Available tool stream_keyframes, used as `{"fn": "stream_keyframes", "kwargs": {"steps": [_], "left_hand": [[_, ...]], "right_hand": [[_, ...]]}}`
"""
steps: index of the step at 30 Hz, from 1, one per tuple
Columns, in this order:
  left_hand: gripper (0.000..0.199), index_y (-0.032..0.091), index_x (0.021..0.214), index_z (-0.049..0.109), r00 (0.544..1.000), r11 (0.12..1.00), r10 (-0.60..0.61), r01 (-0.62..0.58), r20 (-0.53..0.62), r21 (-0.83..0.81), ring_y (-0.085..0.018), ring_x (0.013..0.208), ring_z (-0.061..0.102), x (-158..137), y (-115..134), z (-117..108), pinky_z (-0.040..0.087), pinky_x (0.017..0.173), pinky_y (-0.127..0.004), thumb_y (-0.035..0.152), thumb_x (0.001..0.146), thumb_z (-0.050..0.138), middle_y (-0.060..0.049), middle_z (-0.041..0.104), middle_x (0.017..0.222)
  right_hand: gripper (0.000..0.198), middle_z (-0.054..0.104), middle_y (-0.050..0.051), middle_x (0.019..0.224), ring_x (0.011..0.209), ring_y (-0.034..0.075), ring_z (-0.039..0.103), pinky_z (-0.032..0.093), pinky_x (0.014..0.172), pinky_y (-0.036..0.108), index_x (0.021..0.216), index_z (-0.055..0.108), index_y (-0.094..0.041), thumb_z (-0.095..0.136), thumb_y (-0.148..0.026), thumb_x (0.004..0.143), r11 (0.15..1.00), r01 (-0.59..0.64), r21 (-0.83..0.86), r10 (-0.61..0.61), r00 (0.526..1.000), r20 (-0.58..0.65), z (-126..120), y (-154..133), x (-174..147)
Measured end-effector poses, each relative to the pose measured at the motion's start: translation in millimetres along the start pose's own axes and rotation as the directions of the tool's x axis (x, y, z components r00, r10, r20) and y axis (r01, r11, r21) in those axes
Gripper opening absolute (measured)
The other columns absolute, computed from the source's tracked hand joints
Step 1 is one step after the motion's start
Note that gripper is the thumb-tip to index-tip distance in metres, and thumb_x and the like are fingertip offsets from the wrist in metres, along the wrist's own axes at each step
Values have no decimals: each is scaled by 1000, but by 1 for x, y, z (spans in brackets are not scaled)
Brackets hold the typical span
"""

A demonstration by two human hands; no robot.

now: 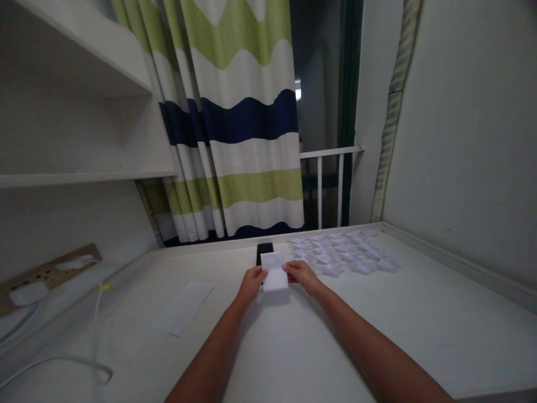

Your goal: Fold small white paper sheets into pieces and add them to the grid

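Between my hands, a little above the white tabletop [268, 347], is a small white sheet of paper [275, 277] with a crease across its upper part. My left hand [252, 281] pinches its left edge, thumb on the front. On the opposite edge, my right hand [301, 274] grips it the same way. Behind the paper lies a black phone-like object [264, 248], partly covered by it. Right of my right hand, several small folded white paper pieces [342, 252] are laid out in rows. A flat stack or sheet of white paper [183, 308] rests to the left.
A wall-mounted power strip [46, 274] with plugs is at the left, and a white cable [75, 359] runs over the tabletop's left side. White shelves [84, 178] overhang the left. A striped curtain [255, 117] and white railing [331, 152] stand behind the table.
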State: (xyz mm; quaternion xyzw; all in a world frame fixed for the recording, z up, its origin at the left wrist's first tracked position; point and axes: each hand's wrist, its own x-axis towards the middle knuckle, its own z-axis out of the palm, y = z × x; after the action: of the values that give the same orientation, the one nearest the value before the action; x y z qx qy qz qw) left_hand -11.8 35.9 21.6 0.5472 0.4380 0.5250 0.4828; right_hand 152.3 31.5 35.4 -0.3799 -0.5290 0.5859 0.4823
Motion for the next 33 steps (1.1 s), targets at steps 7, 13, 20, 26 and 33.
{"fn": "stream_keyframes", "kwargs": {"steps": [7,13,20,26,33], "left_hand": [[27,10,68,62,998,999,35,-36,-44,-1,-13,55,50,-4,-9,-3,38,53,-23,34,55,63,-2,59,60],[29,10,66,62,998,998,58,-58,-29,-14,-13,57,51,0,-18,-7,39,55,-24,36,54,64,-3,59,63],[28,10,64,60,997,996,50,-54,-60,-70,-11,54,48,-1,-20,-6,38,52,-22,36,54,65,-1,56,57],[31,11,70,60,994,994,67,-74,-87,-79,-12,57,50,-4,-15,-8,39,56,-23,38,55,64,-1,57,61],[28,12,66,58,990,995,83,-89,-117,-40,-12,58,51,-5,-12,-8,40,57,-24,38,56,62,1,56,60]], "right_hand": [[22,54,-3,49,46,9,51,43,53,24,60,55,-14,65,-30,51,995,-68,-71,70,997,28,-2,8,4],[15,54,-3,47,45,8,50,43,52,23,56,55,-13,64,-21,47,993,-88,-83,84,995,-45,-1,13,6],[15,56,-3,49,46,8,51,44,52,21,56,57,-13,66,-22,48,995,-66,-77,63,997,-38,2,7,3],[15,57,-2,51,47,7,52,45,52,21,60,58,-13,66,-24,54,993,-88,-74,87,996,-25,5,6,-1],[11,54,-4,45,43,8,51,46,50,21,56,56,-13,66,-19,55,990,-90,-105,92,996,11,2,11,4]]}}
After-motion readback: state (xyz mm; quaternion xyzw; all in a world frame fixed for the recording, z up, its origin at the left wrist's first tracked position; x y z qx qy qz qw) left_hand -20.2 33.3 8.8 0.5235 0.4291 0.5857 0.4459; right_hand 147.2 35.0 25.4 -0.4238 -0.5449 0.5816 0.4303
